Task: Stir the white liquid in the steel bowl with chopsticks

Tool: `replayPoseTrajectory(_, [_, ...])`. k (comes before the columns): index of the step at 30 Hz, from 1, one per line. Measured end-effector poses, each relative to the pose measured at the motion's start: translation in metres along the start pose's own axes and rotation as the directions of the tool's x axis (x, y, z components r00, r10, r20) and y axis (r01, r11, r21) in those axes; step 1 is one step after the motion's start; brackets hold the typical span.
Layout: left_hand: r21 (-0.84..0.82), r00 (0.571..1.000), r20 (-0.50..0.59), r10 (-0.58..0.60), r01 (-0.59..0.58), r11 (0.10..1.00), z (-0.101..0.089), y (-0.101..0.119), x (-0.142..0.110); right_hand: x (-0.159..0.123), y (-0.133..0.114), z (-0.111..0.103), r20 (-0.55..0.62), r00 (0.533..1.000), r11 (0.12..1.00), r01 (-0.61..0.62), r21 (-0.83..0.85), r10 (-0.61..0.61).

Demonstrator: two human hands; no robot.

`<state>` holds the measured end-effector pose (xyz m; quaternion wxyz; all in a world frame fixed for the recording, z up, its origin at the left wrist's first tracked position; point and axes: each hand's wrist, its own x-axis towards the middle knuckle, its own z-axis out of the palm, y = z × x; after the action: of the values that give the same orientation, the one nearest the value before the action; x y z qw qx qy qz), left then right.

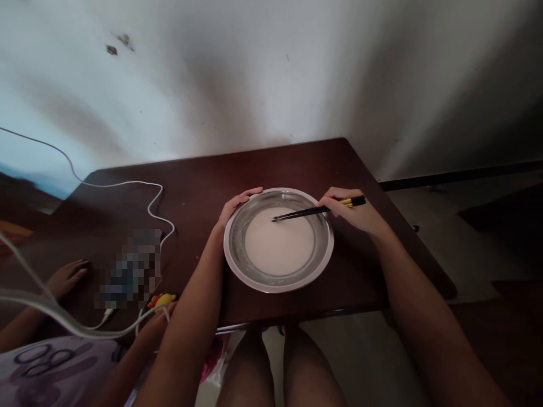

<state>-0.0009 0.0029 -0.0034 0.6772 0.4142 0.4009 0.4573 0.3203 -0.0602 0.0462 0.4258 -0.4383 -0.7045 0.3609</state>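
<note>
left hand (235, 207) clasps the far-left rim of the shiny round steel bowl (323, 249) of sloshy white liquid; right hand (350, 212) pinches stiff black chopsticks (303, 213), yellow-banded, near their tops.

A bowl (279, 240) sits on the table (203, 192), a cable (144, 198) to its left.

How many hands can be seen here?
4. The left hand grips the bowl rim; the right hand holds chopsticks. Another person's hand rests on the table at left, their other at its front edge.
</note>
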Motion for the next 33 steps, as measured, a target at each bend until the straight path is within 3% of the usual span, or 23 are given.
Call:
replayPoseTrajectory(4, [0.0, 1.0, -0.001, -0.012, 0.012, 1.0, 0.001, 0.001, 0.0, -0.001, -0.001, -0.009, -0.089, 0.996, 1.0, -0.004, 0.025, 0.006])
replayPoseTrajectory(11, [-0.016, 0.999, -0.031, -0.015, 0.014, 1.0, 0.003, 0.002, -0.001, -0.001, -0.005, 0.002, 0.106, 0.994, 1.0, -0.018, 0.023, 0.015])
replayPoseTrajectory(18, [0.009, 1.0, -0.005, -0.004, 0.004, 1.0, -0.001, 0.0, 0.001, 0.0, -0.001, -0.01, -0.086, 0.996, 1.0, -0.004, 0.006, 0.004])
replayPoseTrajectory(25, [0.001, 1.0, -0.001, -0.007, 0.007, 1.0, 0.001, 0.001, 0.001, -0.001, -0.004, 0.002, 0.093, 0.996, 0.999, -0.016, 0.028, 0.013])
replayPoseTrajectory(33, [0.0, 1.0, -0.003, -0.009, 0.009, 1.0, 0.0, -0.001, 0.002, 0.001, -0.001, -0.007, -0.115, 0.993, 1.0, -0.018, 0.012, 0.019])
